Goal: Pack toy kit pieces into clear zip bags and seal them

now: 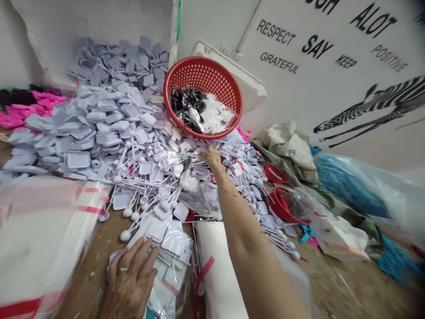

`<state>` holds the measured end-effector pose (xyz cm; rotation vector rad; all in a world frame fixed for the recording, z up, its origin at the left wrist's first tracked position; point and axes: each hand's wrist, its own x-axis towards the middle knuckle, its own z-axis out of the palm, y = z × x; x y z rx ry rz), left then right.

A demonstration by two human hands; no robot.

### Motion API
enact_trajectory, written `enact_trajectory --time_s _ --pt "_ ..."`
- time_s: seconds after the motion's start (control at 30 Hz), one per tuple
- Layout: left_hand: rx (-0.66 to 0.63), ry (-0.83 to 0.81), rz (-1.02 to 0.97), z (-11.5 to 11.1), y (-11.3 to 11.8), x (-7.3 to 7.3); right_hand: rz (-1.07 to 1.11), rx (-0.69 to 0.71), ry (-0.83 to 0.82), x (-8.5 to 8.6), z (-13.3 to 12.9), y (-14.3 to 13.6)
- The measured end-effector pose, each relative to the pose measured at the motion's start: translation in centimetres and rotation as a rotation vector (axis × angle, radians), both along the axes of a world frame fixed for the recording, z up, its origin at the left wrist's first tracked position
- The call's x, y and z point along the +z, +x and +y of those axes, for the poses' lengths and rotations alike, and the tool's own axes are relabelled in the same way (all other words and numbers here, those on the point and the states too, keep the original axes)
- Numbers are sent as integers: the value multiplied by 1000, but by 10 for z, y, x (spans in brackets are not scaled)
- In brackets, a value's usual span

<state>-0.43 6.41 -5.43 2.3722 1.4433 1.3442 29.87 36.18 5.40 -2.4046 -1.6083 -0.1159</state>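
My left hand (pixel 133 272) lies with fingers spread on the edge of a clear plastic packet (pixel 175 243) that contains pale lavender plastic pieces. My right arm stretches forward, and my right hand (pixel 211 156) reaches into a heap of small white and lavender plastic parts, just below a red perforated basket (pixel 171 104). Its fingers are partly hidden among the parts, so what they hold cannot be made out. Black and white wrapped items (pixel 212 115) sit inside the basket. Long-handled scoops (pixel 133 215) lie scattered between my hands.
Lavender tray-like pieces (pixel 96 119) are heaped at the left. Stacked plastic bags (pixel 43 235) lie at the lower left, with a white roll (pixel 217 266) at the centre. Small red baskets (pixel 282 217), sacks (pixel 287 146) and a blue-filled bag (pixel 348 181) are at the right.
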Motion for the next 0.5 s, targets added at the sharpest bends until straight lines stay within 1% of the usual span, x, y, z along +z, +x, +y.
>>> enact_trajectory --time_s 0.17,0.23,0.37,0.5 --pt "-8 1 -21 1 -1 -4 -51 -50 -2 -7 2 -2" --pt "-21 32 47 3 -5 -5 -56 -73 1 -7 1 -2" --pt "-72 154 279 10 -17 -7 -34 -96 3 -6 -2 0" --pt "-58 191 305 13 -20 -10 36 -142 20 -3 -5 6"
